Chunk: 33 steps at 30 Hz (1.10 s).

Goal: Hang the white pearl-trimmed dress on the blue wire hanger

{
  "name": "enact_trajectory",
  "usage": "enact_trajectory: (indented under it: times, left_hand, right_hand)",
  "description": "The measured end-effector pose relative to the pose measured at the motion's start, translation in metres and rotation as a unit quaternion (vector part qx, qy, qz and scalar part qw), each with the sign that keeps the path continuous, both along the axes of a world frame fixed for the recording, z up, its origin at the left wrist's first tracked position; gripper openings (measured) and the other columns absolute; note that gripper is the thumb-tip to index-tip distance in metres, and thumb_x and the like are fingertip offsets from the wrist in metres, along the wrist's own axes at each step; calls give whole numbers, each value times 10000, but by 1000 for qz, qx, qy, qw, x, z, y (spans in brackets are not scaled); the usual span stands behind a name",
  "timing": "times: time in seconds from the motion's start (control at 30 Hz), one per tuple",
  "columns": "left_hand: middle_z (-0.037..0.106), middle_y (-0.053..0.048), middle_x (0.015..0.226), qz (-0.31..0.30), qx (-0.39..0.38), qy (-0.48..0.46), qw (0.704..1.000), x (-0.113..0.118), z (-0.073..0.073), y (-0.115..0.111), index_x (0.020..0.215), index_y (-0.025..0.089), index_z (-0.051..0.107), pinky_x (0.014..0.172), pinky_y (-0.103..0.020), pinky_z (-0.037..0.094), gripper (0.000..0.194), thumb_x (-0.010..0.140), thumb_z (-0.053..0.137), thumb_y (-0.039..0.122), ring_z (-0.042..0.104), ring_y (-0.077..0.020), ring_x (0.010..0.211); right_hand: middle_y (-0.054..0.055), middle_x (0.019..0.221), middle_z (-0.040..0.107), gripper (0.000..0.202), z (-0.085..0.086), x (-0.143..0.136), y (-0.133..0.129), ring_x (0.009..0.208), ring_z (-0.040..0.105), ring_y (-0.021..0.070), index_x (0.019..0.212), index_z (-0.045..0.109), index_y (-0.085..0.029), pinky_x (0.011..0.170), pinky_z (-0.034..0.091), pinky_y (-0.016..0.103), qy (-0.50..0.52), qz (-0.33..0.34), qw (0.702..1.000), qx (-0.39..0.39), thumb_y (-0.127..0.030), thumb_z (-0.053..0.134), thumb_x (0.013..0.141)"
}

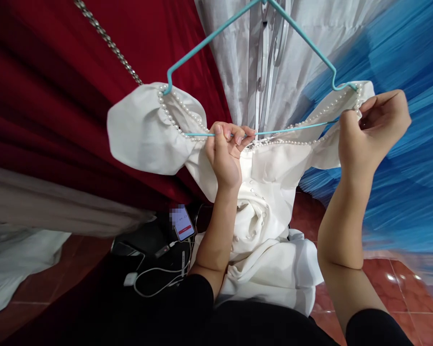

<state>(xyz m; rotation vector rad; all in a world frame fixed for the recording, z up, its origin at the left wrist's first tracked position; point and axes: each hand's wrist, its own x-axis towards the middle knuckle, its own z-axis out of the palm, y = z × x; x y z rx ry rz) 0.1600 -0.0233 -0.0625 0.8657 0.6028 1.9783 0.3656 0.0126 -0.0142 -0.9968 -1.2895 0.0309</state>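
A white dress (281, 163) with puffed sleeves and a pearl-trimmed neckline hangs on a light blue wire hanger (209, 41). My left hand (226, 154) is closed round the hanger's lower bar, just above the middle of the neckline. At the dress's right shoulder, my right hand (377, 122) pinches the pearl-edged sleeve near the hanger's end. Its fingertips are partly hidden behind the thumb. The left puffed sleeve (147, 129) spreads out beyond the hanger's other end. Below, the skirt (270, 274) falls in folds towards my lap.
Dark red fabric (159, 38) hangs at the left, with a beaded chain (108, 41) before it. Blue tulle (411, 192) fills the right side, and white fabric (234, 57) hangs behind. A lit phone (185, 226) and white cables (140, 276) lie low on the left, above red floor tiles (389, 288).
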Motion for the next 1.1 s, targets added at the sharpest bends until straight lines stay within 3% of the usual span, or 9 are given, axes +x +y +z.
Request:
enact_trajectory:
  times: [0.17, 0.3, 0.4, 0.53, 0.67, 0.77, 0.87, 0.97, 1.1]
  left_hand:
    - [401, 36, 662, 7, -9, 5, 1000, 2, 1, 0, 774, 205, 374, 795, -314, 598, 335, 960, 494, 456, 669, -152, 763]
    - [394, 33, 656, 8, -17, 5, 1000, 3, 1, 1, 772, 205, 380, 800, -313, 598, 339, 960, 490, 465, 674, -159, 770]
    - [404, 29, 658, 16, -14, 9, 1000, 1, 0, 1, 769, 206, 386, 801, -301, 595, 331, 966, 484, 454, 674, -156, 773]
    - [429, 25, 661, 17, 4, 5, 1000, 0, -1, 1, 767, 203, 410, 799, -297, 593, 307, 977, 480, 417, 681, -156, 783]
    - [434, 26, 662, 19, 9, 3, 1000, 3, -1, 1, 764, 208, 404, 801, -316, 593, 316, 982, 464, 429, 683, -163, 780]
    - [425, 28, 656, 23, -2, 10, 1000, 4, 0, 3, 759, 213, 392, 808, -319, 591, 331, 976, 464, 452, 678, -161, 774]
    - [421, 28, 650, 17, -9, 15, 1000, 3, -1, 4, 757, 217, 392, 823, -325, 590, 331, 969, 474, 458, 678, -164, 787]
    - [444, 23, 667, 14, -1, 19, 1000, 3, -2, 5, 759, 220, 403, 849, -329, 588, 317, 968, 483, 445, 685, -162, 820]
    - [522, 8, 700, 1, -16, 40, 999, -1, -5, 3, 775, 225, 430, 873, -329, 588, 309, 961, 501, 462, 695, -170, 869]
  right_hand:
    - [-40, 674, 363, 192, 22, -22, 13, 596, 310, 32, 656, 433, -178, 587, 260, 230, 10, 41, 994, 100, -56, 554, 741]
    - [-9, 744, 382, 189, 35, -43, 22, 572, 255, 39, 717, 429, -194, 566, 213, 257, 9, 97, 984, 146, -26, 505, 755]
    - [-34, 712, 454, 196, 27, -45, 17, 512, 266, 17, 739, 473, -176, 533, 193, 249, -33, 119, 990, 74, 6, 544, 730]
    - [-54, 614, 493, 81, 7, -33, -12, 440, 346, 16, 826, 606, -153, 435, 191, 234, -28, 155, 979, -130, -98, 645, 781]
    - [-55, 539, 499, 250, -10, -39, -47, 468, 447, 46, 983, 672, -193, 443, 309, 206, -39, 245, 929, -276, -418, 650, 875]
    - [-33, 598, 586, 383, -23, -57, -52, 529, 521, 74, 1095, 656, -220, 504, 426, 228, 16, 325, 890, -319, -534, 606, 881]
    - [17, 835, 693, 451, -31, -72, -38, 682, 621, 112, 1169, 613, -248, 626, 534, 278, 166, 335, 877, -304, -577, 605, 861]
    - [52, 1111, 683, 463, -37, -81, -23, 985, 675, 183, 1104, 614, -265, 867, 590, 375, 279, 398, 833, -266, -642, 574, 838]
    - [26, 874, 642, 454, -50, -93, -19, 1026, 652, 204, 844, 585, -263, 957, 566, 453, 398, 465, 770, -181, -702, 471, 855]
